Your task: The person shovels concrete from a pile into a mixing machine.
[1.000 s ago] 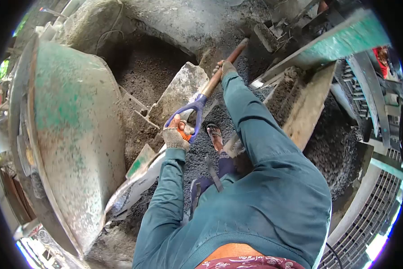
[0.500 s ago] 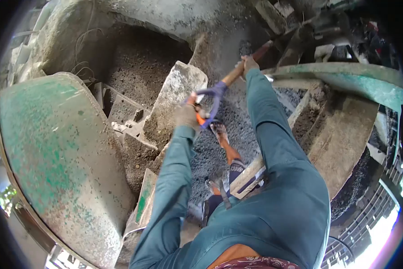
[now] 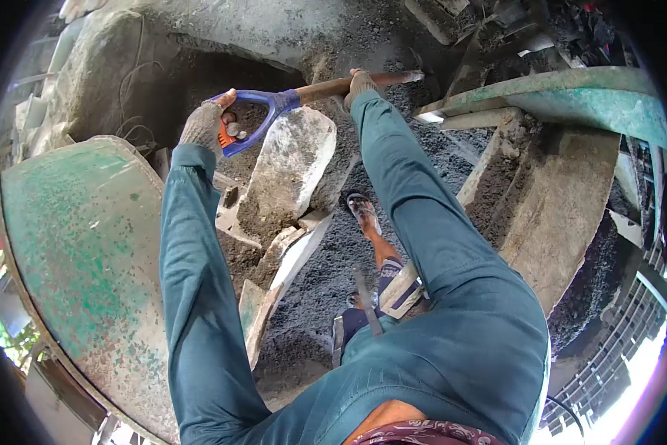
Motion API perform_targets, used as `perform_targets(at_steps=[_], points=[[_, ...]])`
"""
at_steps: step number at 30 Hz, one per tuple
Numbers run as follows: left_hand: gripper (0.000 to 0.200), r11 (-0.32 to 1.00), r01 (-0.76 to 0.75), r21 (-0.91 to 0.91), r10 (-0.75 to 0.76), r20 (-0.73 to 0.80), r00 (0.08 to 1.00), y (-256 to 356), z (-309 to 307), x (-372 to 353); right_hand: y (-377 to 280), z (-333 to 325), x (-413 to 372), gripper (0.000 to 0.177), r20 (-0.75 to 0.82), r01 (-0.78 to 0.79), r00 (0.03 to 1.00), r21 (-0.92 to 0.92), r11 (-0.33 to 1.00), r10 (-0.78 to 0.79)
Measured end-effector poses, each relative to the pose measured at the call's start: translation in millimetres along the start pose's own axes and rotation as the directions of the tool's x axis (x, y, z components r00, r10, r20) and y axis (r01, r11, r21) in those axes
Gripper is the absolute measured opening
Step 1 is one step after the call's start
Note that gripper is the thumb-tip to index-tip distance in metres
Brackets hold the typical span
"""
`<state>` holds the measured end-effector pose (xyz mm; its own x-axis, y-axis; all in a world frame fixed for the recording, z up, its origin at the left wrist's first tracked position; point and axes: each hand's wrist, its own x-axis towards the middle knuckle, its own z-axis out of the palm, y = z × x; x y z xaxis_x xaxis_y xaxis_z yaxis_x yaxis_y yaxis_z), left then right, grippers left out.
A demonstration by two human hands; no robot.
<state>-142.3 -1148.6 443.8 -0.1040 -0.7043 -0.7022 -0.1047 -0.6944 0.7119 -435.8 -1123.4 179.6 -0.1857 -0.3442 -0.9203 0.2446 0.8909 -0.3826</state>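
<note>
I hold a shovel with both gloved hands. My left hand (image 3: 206,122) grips its blue D-shaped grip (image 3: 263,104), which has an orange inner bar. My right hand (image 3: 361,83) is closed around the wooden shaft (image 3: 326,87) further along. The shaft lies nearly level, pointing right toward a heap of dark gravel (image 3: 415,104); the blade is hidden there. My sandalled foot (image 3: 361,213) stands on the gravel below.
A large green drum-shaped mixer (image 3: 81,245) fills the left side. A grey chute-like slab (image 3: 285,167) lies under the shovel. A green metal beam (image 3: 563,85) and a curved trough (image 3: 548,200) stand at the right. A metal grating (image 3: 615,356) is at lower right.
Both hands have swung the shovel's grip up and to the left; the shaft went from steeply slanted to almost level. The view shifted slightly downward.
</note>
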Motion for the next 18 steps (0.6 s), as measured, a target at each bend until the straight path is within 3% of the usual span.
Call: perform_targets(at_steps=[1,7,12,14,16,17,18], points=[[0.023,1.0,0.001,0.002,-0.001,0.016,1.0,0,-2,3,-1,2,3,0.068,0.003,0.014,1.0,-0.096,0.995,-0.014],[0.024,0.996,-0.015,0.086,0.021,-0.071,0.997,10,3,7,0,8,46,0.067,-0.046,0.124,0.991,-0.065,0.99,-0.128],[0.026,0.999,0.035,0.039,-0.036,0.035,0.999,-4,-20,11,8,35,98,0.062,-0.041,0.11,0.994,0.263,0.959,-0.102],[0.022,0.998,0.035,0.045,-0.036,0.014,0.999,2,-32,-1,2,50,19,0.062,-0.023,0.013,1.0,0.612,0.791,0.002],[0.021,0.998,0.067,0.0,-0.067,0.062,0.996,8,-56,-5,-1,71,-59,0.061,0.009,-0.045,0.998,0.788,0.614,0.061],[0.022,0.998,0.019,0.057,-0.019,0.003,1.0,12,-70,-3,-3,82,-84,0.06,0.02,-0.058,0.998,0.779,0.624,0.067],[0.023,0.998,0.013,0.057,-0.013,-0.012,1.0,21,-80,-16,5,102,-71,0.062,0.022,0.127,0.991,0.152,0.98,-0.132]])
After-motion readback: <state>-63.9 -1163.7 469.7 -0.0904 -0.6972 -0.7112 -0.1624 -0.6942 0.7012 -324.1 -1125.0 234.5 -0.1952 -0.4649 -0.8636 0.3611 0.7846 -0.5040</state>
